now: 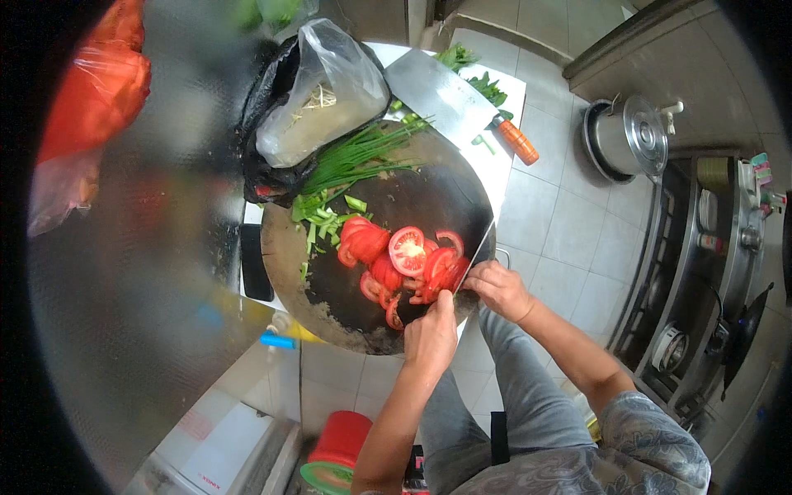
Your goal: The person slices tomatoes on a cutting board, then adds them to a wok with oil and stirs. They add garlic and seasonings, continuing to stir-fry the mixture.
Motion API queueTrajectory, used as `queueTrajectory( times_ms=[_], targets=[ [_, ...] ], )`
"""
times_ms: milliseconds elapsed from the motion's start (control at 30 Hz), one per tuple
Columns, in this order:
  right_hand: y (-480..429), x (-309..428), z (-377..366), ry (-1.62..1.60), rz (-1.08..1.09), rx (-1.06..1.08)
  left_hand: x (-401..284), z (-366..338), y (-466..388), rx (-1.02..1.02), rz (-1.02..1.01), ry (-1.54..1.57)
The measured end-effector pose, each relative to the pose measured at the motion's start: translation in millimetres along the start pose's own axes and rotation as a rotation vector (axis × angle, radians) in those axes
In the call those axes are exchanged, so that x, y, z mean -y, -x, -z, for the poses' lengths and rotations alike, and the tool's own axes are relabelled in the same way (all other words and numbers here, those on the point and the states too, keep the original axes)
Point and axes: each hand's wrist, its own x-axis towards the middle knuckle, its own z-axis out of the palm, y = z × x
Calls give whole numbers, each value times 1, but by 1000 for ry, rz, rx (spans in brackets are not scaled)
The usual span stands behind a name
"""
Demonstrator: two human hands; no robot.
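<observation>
A thin knife blade (pixel 475 257) is seen almost edge-on at the right rim of a round wooden chopping board (pixel 291 309). My left hand (pixel 430 334) is curled around the blade's near end, and its grip hides the handle. On the blade's right side, the fingertips of my right hand (pixel 500 289) are bunched together, touching it or very close. Sliced tomatoes (pixel 387 269) lie left of the blade, with a half (pixel 407 251) showing its cut face. Cut green pieces (pixel 322 224) and long green chives (pixel 356 159) rest farther back on the board.
A cleaver (pixel 442 93) with an orange handle lies behind the board, beside leafy greens (pixel 486 90). Plastic bags (pixel 328 93) with pale sprouts overlap the board's far left. A black flat object (pixel 255 263) sits left. A lidded pot (pixel 625 136) and metal shelving (pixel 674 247) stand right.
</observation>
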Motion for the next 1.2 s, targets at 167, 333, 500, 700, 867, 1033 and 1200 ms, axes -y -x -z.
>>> queueTrajectory(
  times_ms=[167,333,500,700,867,1033,1200],
  targets=[
    [-4,20,-20,-85,-56,5,5,13,16,-94,51,14],
    [-36,61,40,-49,-292,-297,15,23,61,-104,59,-74],
    [-146,54,44,44,51,195,26,9,57,37,-150,-123],
    [-170,36,10,75,-240,505,51,28,44,35,-11,29],
    [-102,45,51,-1065,-584,-87,66,32,55,-116,132,71],
    [-39,34,-8,-431,-306,75,52,19,46,-194,160,76],
    [-19,31,8,-151,-272,-112,32,13,54,-238,174,0]
  ],
)
